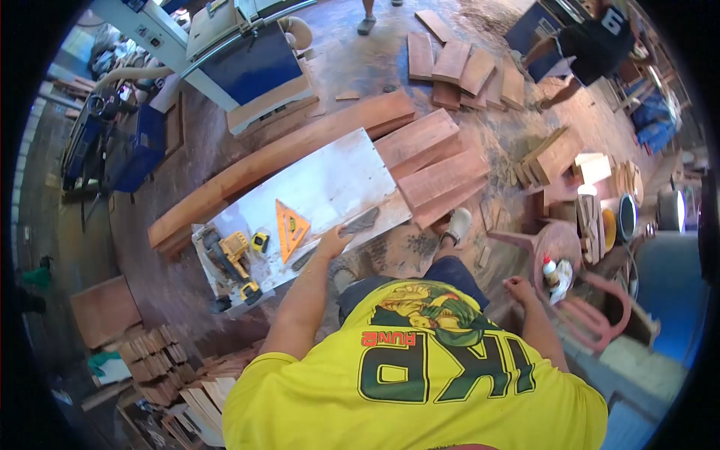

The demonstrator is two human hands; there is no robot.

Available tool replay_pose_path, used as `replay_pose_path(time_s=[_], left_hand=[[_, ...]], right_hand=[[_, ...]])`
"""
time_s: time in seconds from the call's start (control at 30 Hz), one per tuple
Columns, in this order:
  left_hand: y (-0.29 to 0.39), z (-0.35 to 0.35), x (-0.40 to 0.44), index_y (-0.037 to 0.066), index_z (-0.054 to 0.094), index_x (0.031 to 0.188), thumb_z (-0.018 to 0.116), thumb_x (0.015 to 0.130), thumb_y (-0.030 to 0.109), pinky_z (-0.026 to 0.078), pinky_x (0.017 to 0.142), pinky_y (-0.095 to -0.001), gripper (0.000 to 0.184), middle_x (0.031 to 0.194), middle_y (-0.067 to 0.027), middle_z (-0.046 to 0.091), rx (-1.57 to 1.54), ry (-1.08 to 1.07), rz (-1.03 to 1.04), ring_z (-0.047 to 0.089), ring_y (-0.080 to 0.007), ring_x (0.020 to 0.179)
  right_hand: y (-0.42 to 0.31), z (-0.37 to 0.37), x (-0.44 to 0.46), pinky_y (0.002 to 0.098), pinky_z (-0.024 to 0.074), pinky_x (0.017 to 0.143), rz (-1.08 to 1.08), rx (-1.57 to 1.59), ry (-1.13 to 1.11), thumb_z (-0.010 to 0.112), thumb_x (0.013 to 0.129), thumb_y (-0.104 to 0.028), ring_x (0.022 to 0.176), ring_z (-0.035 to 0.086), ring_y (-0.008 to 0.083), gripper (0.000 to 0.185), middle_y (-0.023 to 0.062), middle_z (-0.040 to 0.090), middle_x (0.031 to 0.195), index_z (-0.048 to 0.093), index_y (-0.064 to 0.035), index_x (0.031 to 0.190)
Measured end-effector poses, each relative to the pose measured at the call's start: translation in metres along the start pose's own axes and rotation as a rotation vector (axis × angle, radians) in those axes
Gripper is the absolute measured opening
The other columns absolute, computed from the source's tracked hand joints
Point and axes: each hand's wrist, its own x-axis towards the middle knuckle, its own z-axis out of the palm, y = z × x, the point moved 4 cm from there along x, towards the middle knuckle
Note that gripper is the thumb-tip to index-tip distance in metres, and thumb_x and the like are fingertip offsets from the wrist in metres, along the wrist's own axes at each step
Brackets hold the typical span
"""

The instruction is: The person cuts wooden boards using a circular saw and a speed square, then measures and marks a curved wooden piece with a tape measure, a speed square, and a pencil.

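Head view shows a workshop floor with a blue-and-white machine (266,73) standing at the upper left. Lower down, a long curved timber (285,156) lies along the far side of a low white-topped surface (330,180), which slants up from left to right. Reddish boards (442,180) lie at the surface's right end, and more loose planks (454,61) are heaped beyond them on the floor. At the upper right a person in dark clothes (604,41) bends over, well apart from the wearer; at the top edge another person's foot (366,26) shows.

Nearest the camera is the wearer's yellow shirt (420,382). From it the left arm reaches up to the surface, where the left hand (334,243) is at the near edge, palm down, at the inner end of a dark flat piece (361,222); whether the fingers pinch it or only rest by it, I cannot tell. The right hand (518,286) hangs over the floor side, fingers loosely curled, with nothing visible in it, near a pinkish metal frame (559,244) that bears a white bottle with a red cap (550,271).

Left of the left hand, an orange triangular square (291,229) lies flat. Beyond it sit a yellow power tool (234,246) and, between the two, a small yellow-and-black tape measure (260,241).
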Motion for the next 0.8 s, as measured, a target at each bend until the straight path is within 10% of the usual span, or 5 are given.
replay_pose_path(time_s=[0.37,0.43,0.63,0.8], left_hand=[[0.109,0.054,0.118,0.008,0.058,0.118,0.066,0.08,0.03,0.035,0.104,-0.0438,0.045,0.127,-0.0223,0.052,0.174,0.459,-0.087,0.046,-0.0371,0.121],[0.114,0.046,0.163,0.009,0.057,0.12,0.066,0.08,0.028,0.034,0.105,-0.0441,0.045,0.131,-0.0215,0.049,0.163,0.549,-0.071,0.041,-0.0377,0.126],[0.126,0.009,0.297,0.01,0.056,0.12,0.066,0.08,0.026,0.027,0.108,-0.0495,0.045,0.13,-0.016,0.05,0.323,0.718,0.005,0.039,-0.0345,0.128],[0.127,0.001,0.348,0.014,0.058,0.115,0.065,0.082,0.033,0.022,0.11,-0.0497,0.038,0.122,-0.0053,0.055,0.536,0.713,-0.058,0.045,-0.0252,0.121]], right_hand=[[-0.138,-0.102,0.327,0.0349,0.0502,0.069,-0.315,-0.438,-0.325,0.061,0.085,-0.039,0.075,0.064,0.0217,0.038,0.0129,0.067,0.082,0.067,-0.002,0.093],[-0.162,-0.106,0.349,0.0311,0.0501,0.066,-0.077,0.064,-0.281,0.058,0.089,-0.036,0.075,0.064,0.0171,0.035,0.0088,0.067,0.085,0.065,-0.0038,0.099],[-0.168,-0.06,0.319,0.0288,0.0502,0.063,0.048,0.284,-0.418,0.06,0.091,-0.03,0.072,0.062,0.0137,0.029,0.0058,0.065,0.085,0.062,-0.0038,0.104],[-0.186,0.032,0.485,0.0258,0.0481,0.06,-0.094,0.155,-0.559,0.061,0.091,-0.029,0.068,0.059,0.0111,0.027,0.0043,0.063,0.08,0.062,-0.0024,0.098]])
